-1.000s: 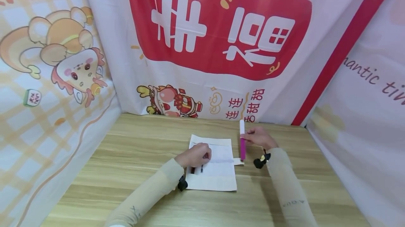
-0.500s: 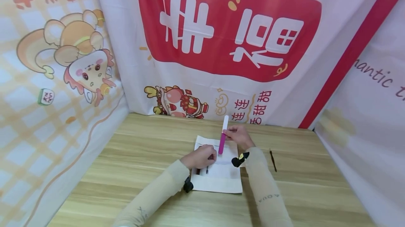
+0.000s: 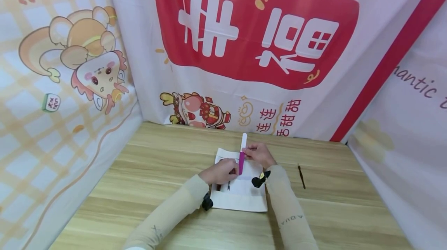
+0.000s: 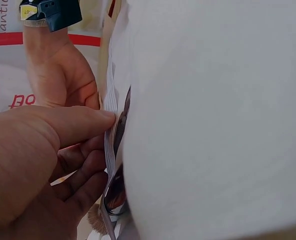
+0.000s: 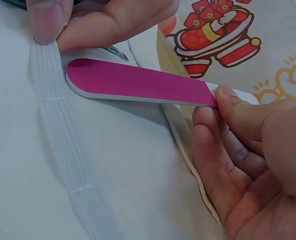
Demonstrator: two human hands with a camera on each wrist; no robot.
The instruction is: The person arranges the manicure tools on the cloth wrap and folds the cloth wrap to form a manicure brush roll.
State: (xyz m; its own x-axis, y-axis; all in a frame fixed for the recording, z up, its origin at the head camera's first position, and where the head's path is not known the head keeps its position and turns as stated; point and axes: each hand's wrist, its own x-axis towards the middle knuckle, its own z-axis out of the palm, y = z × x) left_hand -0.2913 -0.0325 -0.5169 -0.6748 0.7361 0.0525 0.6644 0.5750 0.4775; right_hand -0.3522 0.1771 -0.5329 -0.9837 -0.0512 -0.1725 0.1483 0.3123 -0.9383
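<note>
A white fabric roll-up case (image 3: 241, 202) lies unfolded on the table, with a white elastic band (image 5: 63, 130) running across its inside. My left hand (image 3: 220, 171) pinches this band between thumb and fingers, lifting it a little. In my right hand (image 3: 261, 154) a pink and white nail file (image 5: 138, 81) is pinched near its middle. The file's pink rounded end hangs over the case, close beside the band and the left fingertips. Dark slim tools (image 3: 228, 185) sit in the case by the left hand, partly hidden.
A thin dark brown stick-like tool (image 3: 301, 176) lies on the wooden table (image 3: 342, 203) to the right of the case. Printed cloth walls (image 3: 139, 48) stand at the back and both sides.
My right hand has carried the nail file leftward from beside the case to above it, near the left hand. The left hand keeps its place on the band.
</note>
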